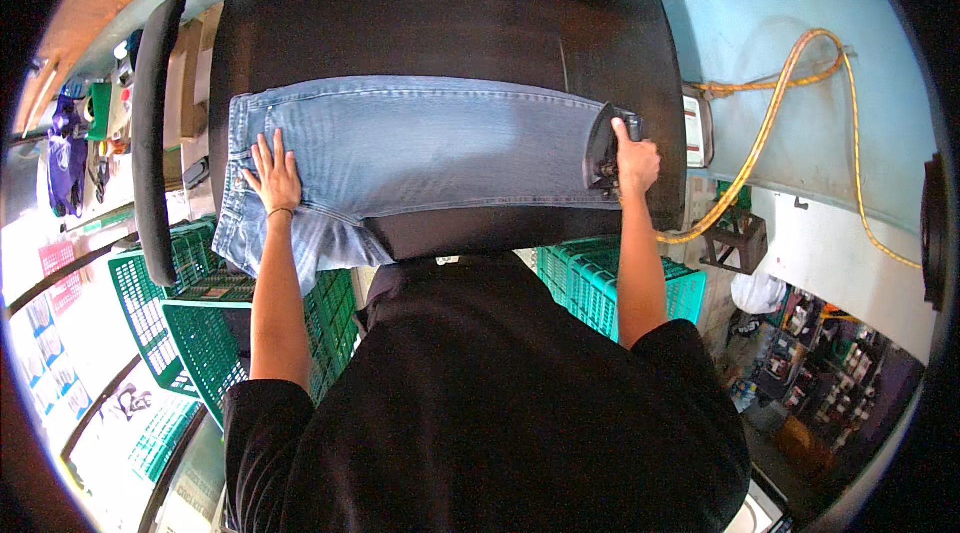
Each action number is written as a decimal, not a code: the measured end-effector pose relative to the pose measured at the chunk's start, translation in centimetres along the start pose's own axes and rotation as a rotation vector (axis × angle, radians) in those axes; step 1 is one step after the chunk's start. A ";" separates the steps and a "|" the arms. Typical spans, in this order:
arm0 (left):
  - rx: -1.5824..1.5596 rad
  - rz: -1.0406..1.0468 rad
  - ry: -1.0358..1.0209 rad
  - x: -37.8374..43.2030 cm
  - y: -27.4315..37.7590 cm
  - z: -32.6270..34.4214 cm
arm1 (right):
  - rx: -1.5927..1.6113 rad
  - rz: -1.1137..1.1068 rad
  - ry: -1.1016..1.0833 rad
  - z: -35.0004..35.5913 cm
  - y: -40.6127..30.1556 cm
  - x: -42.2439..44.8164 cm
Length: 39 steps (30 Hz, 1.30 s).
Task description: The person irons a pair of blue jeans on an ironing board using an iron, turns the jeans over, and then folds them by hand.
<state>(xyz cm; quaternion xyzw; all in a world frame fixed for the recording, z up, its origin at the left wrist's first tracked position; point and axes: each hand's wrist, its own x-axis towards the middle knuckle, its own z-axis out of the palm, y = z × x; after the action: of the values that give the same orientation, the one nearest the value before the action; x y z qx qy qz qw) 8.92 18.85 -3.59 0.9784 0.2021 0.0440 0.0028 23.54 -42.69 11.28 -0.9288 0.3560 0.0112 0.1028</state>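
Blue denim jeans [420, 146] lie stretched sideways on a dark padded ironing table [420, 15], waistband at the left and leg hem at the right. Part of the jeans hangs over the near edge. My left hand [276, 176] rests flat near the waistband with fingers spread, holding nothing. At the hem, my right hand [637, 161] is closed on the handle of a dark iron [600, 150]. The iron covers the end of the leg, so that part of the hem is hidden.
A yellow hose [765, 135] loops along the right wall. Green plastic crates [592, 285] stand below the table's near edge, with more crates [199, 338] at the left. A long padded dark bar [154, 143] stands left of the table.
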 end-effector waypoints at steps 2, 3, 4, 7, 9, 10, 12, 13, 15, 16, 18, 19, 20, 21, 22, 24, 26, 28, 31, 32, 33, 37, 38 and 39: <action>0.004 -0.007 -0.036 0.3 -0.1 0.1 | -0.023 0.017 -0.049 -0.8 2.3 3.3; 0.021 -0.020 -0.059 0.3 -0.2 -0.1 | -0.045 -0.014 -0.087 -0.9 3.0 4.6; 0.050 -0.025 -0.063 0.4 -0.2 -0.3 | -0.040 -0.082 -0.045 -0.6 3.6 5.3; 0.209 -0.043 -0.018 -0.2 0.8 -0.9 | -0.022 -0.369 -0.238 -0.4 5.0 5.7; 0.133 -0.007 0.139 -1.7 3.3 -2.3 | -0.087 -0.598 -0.427 -1.8 4.5 2.1; 0.071 -0.031 0.114 -3.2 4.4 -3.0 | -0.170 -0.720 -0.389 -2.1 3.4 -0.9; -0.030 -0.079 0.072 -6.0 5.6 -3.4 | -0.131 -0.877 -0.509 -1.7 1.5 -4.9; -0.066 -0.108 0.053 -7.5 5.8 -2.9 | -0.102 -0.929 -0.561 -1.5 0.2 -6.8; -0.100 -0.197 -0.036 -9.4 6.0 -2.9 | -0.148 -1.077 -0.562 1.5 -1.4 -9.8; -0.110 -0.199 -0.040 -9.5 6.1 -3.1 | -0.148 -1.127 -0.591 1.9 -3.0 -11.9; -0.136 -0.235 -0.063 -9.0 6.0 -3.3 | -0.124 -1.239 -0.637 2.8 -6.3 -16.6; -0.150 -0.248 -0.091 -8.4 6.1 -3.5 | -0.099 -1.290 -0.658 3.6 -7.7 -18.9; -0.181 -0.262 -0.116 -8.0 5.9 -3.7 | -0.114 -1.318 -0.674 3.8 -9.4 -21.5; -0.210 -0.276 -0.139 -7.6 5.4 -3.8 | -0.128 -1.346 -0.689 3.9 -11.1 -23.9; -0.294 -0.299 -0.095 -8.0 4.5 -3.6 | -0.089 -1.353 -0.687 4.6 -12.4 -26.2; -0.562 -0.307 -0.019 -8.2 3.4 -4.2 | -0.032 -1.305 -0.624 5.5 -14.5 -29.3; -0.702 -0.323 0.085 -9.5 0.8 -4.6 | -0.014 -1.242 -0.584 4.9 -16.7 -29.9; -0.694 -0.417 0.177 -11.7 -1.2 -5.1 | -0.005 -1.169 -0.550 5.0 -18.6 -28.2; -0.297 -0.374 0.134 -15.2 -2.9 -6.3 | -0.056 -1.088 -0.345 6.8 -20.6 -22.3; -0.316 -0.406 0.096 -17.1 -3.6 -6.2 | -0.038 -1.033 -0.387 5.4 -21.7 -21.0; -0.340 -0.424 0.061 -18.2 -4.1 -6.1 | -0.046 -0.978 -0.254 5.1 -22.6 -19.3; -0.487 -0.415 0.124 -20.2 -4.8 -5.6 | -0.142 -0.911 -0.121 4.0 -26.5 -11.2; -0.533 -0.417 0.181 -19.7 -5.2 -5.3 | -0.139 -0.900 -0.099 4.8 -27.3 -7.8; -0.525 -0.431 0.231 -18.7 -5.4 -5.6 | -0.109 -0.856 -0.145 5.4 -27.7 -4.4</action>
<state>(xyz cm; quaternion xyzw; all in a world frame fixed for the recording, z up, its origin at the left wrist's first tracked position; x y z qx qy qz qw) -10.79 16.32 0.26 0.8678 0.3844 0.2033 0.2404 38.92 -18.66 11.49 -0.9935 -0.0705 0.0516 0.0736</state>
